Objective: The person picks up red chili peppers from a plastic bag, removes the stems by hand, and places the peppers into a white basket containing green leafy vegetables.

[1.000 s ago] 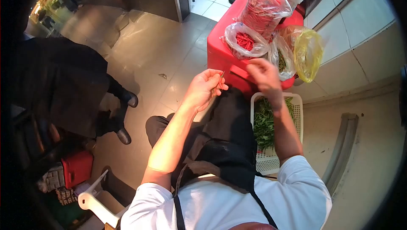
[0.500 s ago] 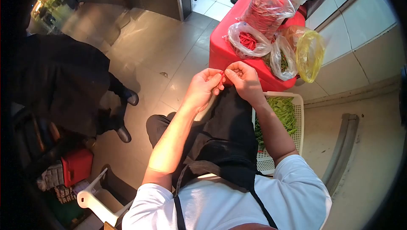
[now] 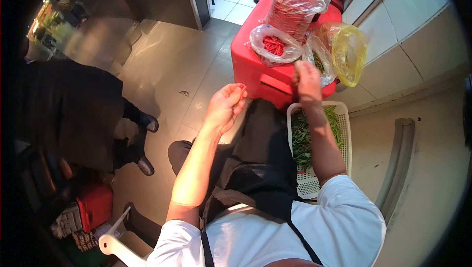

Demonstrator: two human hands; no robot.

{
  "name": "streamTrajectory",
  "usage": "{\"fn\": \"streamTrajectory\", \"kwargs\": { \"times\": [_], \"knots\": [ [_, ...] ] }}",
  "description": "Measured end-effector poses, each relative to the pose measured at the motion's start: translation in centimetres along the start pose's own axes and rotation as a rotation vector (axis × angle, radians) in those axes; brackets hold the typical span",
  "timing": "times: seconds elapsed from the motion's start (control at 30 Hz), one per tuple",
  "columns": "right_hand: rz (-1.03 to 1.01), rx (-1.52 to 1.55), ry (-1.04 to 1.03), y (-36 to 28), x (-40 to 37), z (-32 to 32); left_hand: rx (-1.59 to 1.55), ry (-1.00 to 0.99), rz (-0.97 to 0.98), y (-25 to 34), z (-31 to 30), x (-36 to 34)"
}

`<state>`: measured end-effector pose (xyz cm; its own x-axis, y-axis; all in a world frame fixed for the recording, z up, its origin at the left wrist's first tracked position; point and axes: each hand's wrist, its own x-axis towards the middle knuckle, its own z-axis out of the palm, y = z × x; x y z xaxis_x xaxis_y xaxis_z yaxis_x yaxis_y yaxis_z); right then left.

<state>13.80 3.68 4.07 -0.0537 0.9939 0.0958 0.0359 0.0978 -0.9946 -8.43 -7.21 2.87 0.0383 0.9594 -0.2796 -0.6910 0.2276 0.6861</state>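
Grip of the left hand (image 3: 223, 111) clamps a red piece (image 3: 242, 86); the right hand (image 3: 309, 82) blurs near a clear bag (image 3: 329, 72), grip impossible to tell.

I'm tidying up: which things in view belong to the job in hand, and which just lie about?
Likely in the job:
red piece, probably chili, in the fingers of the left hand
open bag of red chilies
open bag of greenish pieces, near the right hand
red container beneath them

Probably lying about:
red box
white plastic frame
white basket of greens, perhaps
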Motion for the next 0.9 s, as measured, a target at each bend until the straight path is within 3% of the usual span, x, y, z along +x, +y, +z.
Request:
{"fn": "streamTrajectory", "kwargs": {
  "times": [0.03, 0.07, 0.1, 0.2, 0.23, 0.3, 0.37, 0.4, 0.47, 0.57, 0.67, 0.73, 0.8, 0.83, 0.9],
  "knots": [
    [-0.245, -0.144, 0.097, 0.8, 1.5, -2.0, -0.006, 0.014, -0.011, -0.2, -0.1, 0.3],
    [-0.248, -0.262, 0.169, 0.7, 2.5, -3.9, -0.014, 0.032, -0.021, -0.3, 0.0, 0.6],
    [-0.228, -0.680, 0.213, 1.1, 3.7, -6.0, -0.024, 0.019, -0.028, -0.4, 0.4, 0.7],
    [-0.376, -0.768, 0.268, 3.2, 4.1, -7.6, -0.051, -0.014, -0.049, -0.8, 2.3, 1.7],
    [-0.109, -0.540, 0.101, -0.8, 2.0, -5.7, -0.057, -0.025, -0.057, -1.1, 2.8, 2.3],
    [-0.060, -0.146, -0.200, -0.5, -0.1, -3.5, -0.026, -0.044, -0.085, -1.9, 3.5, 2.9],
    [0.023, -0.009, -0.405, -0.5, -2.7, -0.4, 0.052, -0.073, -0.116, -2.8, 3.8, 3.9],
    [-0.094, 0.134, -0.417, 0.4, -3.2, 1.5, 0.092, -0.088, -0.127, -3.1, 3.8, 4.2],
    [-0.146, -0.137, -0.416, 0.2, -3.1, 1.3, 0.106, -0.066, -0.135, -3.4, 2.8, 4.7],
    [-0.173, -0.070, -0.427, 1.0, -2.5, 1.9, 0.013, 0.009, -0.140, -3.0, 2.3, 4.3],
    [-0.147, -0.110, -0.206, -0.3, 0.3, 2.2, -0.152, 0.056, -0.135, -3.1, 0.9, 4.5],
    [-0.325, -0.321, -0.056, 1.5, 4.9, 2.0, -0.337, 0.022, -0.139, -2.9, 0.5, 4.5],
    [-0.624, -0.565, -0.075, 2.2, 9.0, 1.6, -0.587, -0.061, -0.156, -2.3, 0.3, 3.9],
    [-0.662, -0.591, -0.051, 2.1, 8.9, 1.6, -0.762, -0.284, -0.151, -2.3, -0.4, 3.9],
    [-0.758, -0.641, 0.000, 1.1, 9.0, 2.7, -0.797, -0.283, -0.101, -1.6, -0.4, 3.2]
  ]
}}
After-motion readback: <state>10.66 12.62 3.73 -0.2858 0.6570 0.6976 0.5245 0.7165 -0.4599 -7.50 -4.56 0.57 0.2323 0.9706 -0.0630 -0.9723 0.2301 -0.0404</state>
